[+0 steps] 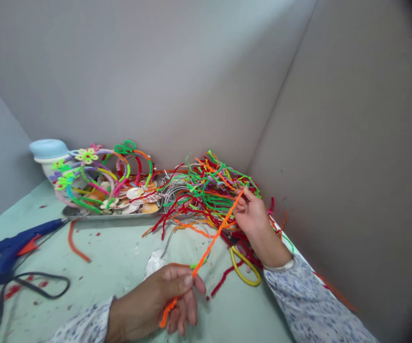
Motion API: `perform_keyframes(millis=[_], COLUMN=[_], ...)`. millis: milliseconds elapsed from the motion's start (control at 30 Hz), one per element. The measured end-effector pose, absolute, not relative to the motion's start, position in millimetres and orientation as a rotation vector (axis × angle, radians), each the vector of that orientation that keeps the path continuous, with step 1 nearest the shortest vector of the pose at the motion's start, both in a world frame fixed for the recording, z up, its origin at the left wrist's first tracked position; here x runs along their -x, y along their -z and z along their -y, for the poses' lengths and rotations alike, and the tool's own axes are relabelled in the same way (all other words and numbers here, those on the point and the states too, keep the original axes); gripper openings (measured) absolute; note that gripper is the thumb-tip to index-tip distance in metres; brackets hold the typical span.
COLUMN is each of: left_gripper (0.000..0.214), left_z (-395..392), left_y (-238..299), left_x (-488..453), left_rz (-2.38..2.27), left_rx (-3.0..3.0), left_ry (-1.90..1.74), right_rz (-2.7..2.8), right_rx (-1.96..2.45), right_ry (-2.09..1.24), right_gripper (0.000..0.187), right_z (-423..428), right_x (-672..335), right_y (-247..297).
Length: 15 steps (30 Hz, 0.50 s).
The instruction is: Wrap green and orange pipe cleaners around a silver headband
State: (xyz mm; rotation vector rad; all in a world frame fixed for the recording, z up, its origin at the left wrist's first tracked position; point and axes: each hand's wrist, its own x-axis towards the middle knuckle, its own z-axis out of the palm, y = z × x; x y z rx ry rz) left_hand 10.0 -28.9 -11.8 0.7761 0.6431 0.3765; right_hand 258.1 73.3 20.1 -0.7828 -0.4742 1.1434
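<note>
An orange pipe cleaner point(215, 239) stretches diagonally between my two hands. My left hand point(166, 297), low in the middle, pinches it between thumb and fingers, and its lower end pokes out beneath the thumb. Near the left fingers a bit of green pipe cleaner point(194, 266) shows; whether it joins the orange one I cannot tell. My right hand point(252, 214) grips the upper end with its fingertips. Just behind that hand lies a tangled heap of pipe cleaners point(213, 190) in green, red, orange and other colours.
A metal tray point(113, 216) holds shells and flower-trimmed headbands point(87, 156), beside a white bottle with a blue cap point(50, 148). On the left lies a blue glue gun point(20, 240) with its cord. Yellow-handled scissors point(243, 271) sit under my right wrist. Coiled wire point(177, 190) adjoins the heap.
</note>
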Motion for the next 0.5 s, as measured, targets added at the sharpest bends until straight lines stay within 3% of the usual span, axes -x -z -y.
perform_keyframes(millis=[333, 500], left_gripper=[0.026, 0.025], left_z=[17, 12], left_y=[13, 19], left_x=[-12, -9], left_rz=[-0.725, -0.701], left_rx=[-0.801, -0.819], left_ry=[-0.702, -0.708], right_rz=[0.74, 1.242], right_rx=[0.96, 1.023], right_ry=[-1.374, -1.575], right_gripper=[0.031, 0.031], right_z=[-53, -34], right_x=[-212, -189], right_y=[-3, -1])
